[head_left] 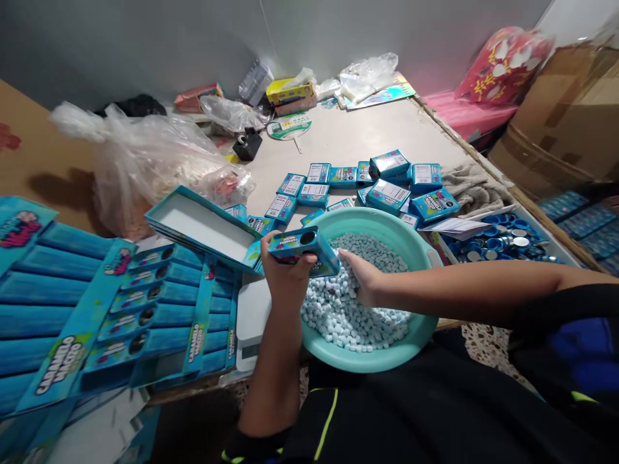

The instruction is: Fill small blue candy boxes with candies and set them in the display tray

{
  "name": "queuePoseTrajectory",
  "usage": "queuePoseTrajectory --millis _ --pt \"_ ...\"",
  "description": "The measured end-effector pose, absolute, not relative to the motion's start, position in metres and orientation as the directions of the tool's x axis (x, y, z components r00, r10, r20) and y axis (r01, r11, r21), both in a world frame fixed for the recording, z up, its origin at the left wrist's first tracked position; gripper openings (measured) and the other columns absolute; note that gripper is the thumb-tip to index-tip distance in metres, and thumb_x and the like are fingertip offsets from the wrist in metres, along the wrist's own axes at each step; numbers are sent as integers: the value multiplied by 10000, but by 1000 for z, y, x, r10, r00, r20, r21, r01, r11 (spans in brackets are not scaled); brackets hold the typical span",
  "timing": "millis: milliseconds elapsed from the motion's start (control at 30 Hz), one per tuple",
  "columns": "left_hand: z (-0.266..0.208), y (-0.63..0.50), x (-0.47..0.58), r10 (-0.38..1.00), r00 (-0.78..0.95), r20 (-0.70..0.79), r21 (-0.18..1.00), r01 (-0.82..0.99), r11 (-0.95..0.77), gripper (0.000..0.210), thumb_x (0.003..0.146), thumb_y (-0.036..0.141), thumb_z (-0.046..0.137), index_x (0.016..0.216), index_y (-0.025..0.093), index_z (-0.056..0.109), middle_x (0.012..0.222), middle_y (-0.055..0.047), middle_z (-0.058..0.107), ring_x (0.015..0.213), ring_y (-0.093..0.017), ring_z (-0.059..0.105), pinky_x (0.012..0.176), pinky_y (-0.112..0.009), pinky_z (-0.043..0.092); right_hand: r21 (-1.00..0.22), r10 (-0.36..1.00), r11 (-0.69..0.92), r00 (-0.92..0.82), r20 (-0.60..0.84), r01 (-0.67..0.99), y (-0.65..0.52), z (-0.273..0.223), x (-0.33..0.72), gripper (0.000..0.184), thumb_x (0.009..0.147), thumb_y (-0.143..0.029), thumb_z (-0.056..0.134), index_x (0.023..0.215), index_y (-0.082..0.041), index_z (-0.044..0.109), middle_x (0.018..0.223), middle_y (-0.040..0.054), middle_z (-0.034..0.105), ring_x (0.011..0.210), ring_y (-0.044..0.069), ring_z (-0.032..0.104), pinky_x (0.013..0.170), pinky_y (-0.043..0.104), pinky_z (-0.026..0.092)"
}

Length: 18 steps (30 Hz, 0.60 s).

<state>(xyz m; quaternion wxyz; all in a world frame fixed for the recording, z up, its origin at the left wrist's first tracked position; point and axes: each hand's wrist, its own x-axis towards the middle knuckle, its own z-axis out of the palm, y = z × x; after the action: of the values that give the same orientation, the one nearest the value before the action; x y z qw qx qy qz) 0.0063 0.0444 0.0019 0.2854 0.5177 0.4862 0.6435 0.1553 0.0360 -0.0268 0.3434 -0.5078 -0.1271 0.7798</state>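
Note:
My left hand [285, 280] grips a small blue candy box [294, 248] above the left side of a turquoise basin [370, 365]. The box lies tilted, and a round dark hole shows in its end. Many pale blue candies [362, 332] fill the lower part of the basin. My right hand [366, 278] reaches in from the right, curled around some candies close to the box's lower corner. Its fingertips are partly hidden among the candies.
Several closed blue boxes [343, 176] lie beyond the basin. Blue caps [512, 238] fill a tray at right, beside a grey cloth [476, 187]. On the left are display cartons [97, 303], an open carton [198, 225], a white scale [251, 312] and a plastic bag [140, 154].

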Motion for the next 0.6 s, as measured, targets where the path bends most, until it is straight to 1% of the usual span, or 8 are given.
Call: queuePoseTrajectory --millis 67,100,167,233,333,400,500,600 --pt "4 39 8 875 -260 407 913 117 -390 815 496 668 931 1031 223 508 863 18 624 695 -130 619 622 -237 515 -448 595 -764 -239 -767 -463 41 -17 158 254 963 -465 594 918 -236 695 713 17 709 680 223 682 702 363 591" --pt "5 36 10 877 -231 422 907 105 -409 793 495 642 943 1004 228 497 884 16 630 723 -136 638 640 -239 529 -422 586 -759 -238 -775 -496 44 -13 159 228 954 -446 614 901 -234 681 697 4 695 655 212 668 667 340 581" --pt "8 28 12 884 -150 443 897 82 -435 754 500 571 968 965 234 480 925 7 646 815 -169 680 717 -276 569 -422 635 -707 -247 -732 -567 48 -5 163 200 948 -410 614 878 -228 660 666 -14 668 622 194 646 625 311 564" --pt "11 21 12 907 -26 420 905 90 -417 724 491 497 991 947 233 494 939 -1 660 876 -198 694 764 -309 585 -426 699 -644 -263 -665 -636 54 1 168 186 952 -379 580 880 -223 651 663 -14 659 614 183 637 614 298 558" --pt "18 15 10 944 198 265 924 228 -307 669 494 434 999 955 223 564 916 2 671 820 -194 675 683 -285 561 -435 775 -558 -256 -578 -707 62 10 180 156 936 -366 573 914 -222 631 721 9 688 630 182 646 593 292 550" --pt "21 15 9 945 301 129 896 373 -241 638 524 431 987 986 221 601 893 4 676 792 -201 665 652 -288 541 -440 808 -519 -253 -532 -733 66 16 187 150 915 -370 596 928 -222 614 768 24 707 652 184 659 582 284 543" --pt "24 20 12 941 339 -11 816 547 -187 594 579 453 951 1027 226 634 912 -15 699 846 -253 683 707 -350 555 -459 848 -473 -247 -469 -752 65 24 193 162 884 -376 619 932 -223 601 806 31 719 682 188 670 583 277 536" --pt "22 25 15 950 302 -74 807 578 -121 555 621 437 923 1062 235 654 984 -30 724 920 -280 700 783 -393 569 -513 877 -438 -226 -423 -739 59 27 193 218 833 -411 666 928 -225 605 816 33 716 714 205 674 592 292 533"
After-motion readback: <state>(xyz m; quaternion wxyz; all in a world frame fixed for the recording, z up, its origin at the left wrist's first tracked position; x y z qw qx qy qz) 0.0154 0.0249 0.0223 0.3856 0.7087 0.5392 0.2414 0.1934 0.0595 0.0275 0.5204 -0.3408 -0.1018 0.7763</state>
